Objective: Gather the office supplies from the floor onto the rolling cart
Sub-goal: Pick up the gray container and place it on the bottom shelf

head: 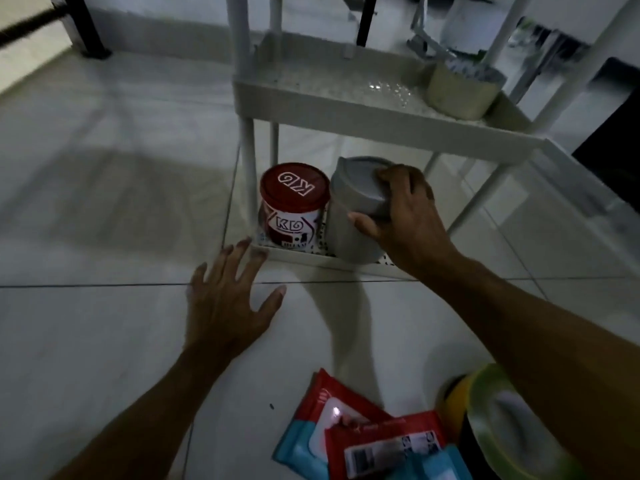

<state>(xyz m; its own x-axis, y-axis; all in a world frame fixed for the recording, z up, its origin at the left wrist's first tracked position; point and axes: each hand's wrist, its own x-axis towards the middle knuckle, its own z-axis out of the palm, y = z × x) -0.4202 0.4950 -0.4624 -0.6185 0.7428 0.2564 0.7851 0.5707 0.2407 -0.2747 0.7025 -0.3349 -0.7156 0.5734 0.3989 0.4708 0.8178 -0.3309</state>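
1. The right hand (405, 209), at the centre of the frame, grips the top of a grey canister (356, 216); its fingers curl over the lid's far edge and the thumb presses the near side.
2. The grey canister stands on the bottom shelf (311, 259) of the white rolling cart (332, 95), tilted slightly, just beside a red-lidded tin (292, 206) to its left.
3. The red-lidded tin stands upright on the same shelf, at its left end, with white letters on the lid.
4. The left hand (228, 299), lower left of centre, hovers over the tiled floor (104, 202) with fingers spread wide and holding nothing; its fingertips (258, 251) reach the shelf's front left corner.
5. On the cart's middle shelf, upper right of the frame, sits a pale round container (460, 95); what it holds is too blurred to tell.
6. At the bottom edge, right of centre, red and blue flat packets (363, 441) lie overlapped on the floor.
7. Just right of the packets, partly under the right forearm, sits a yellow and green rounded thing (485, 410), blurred.
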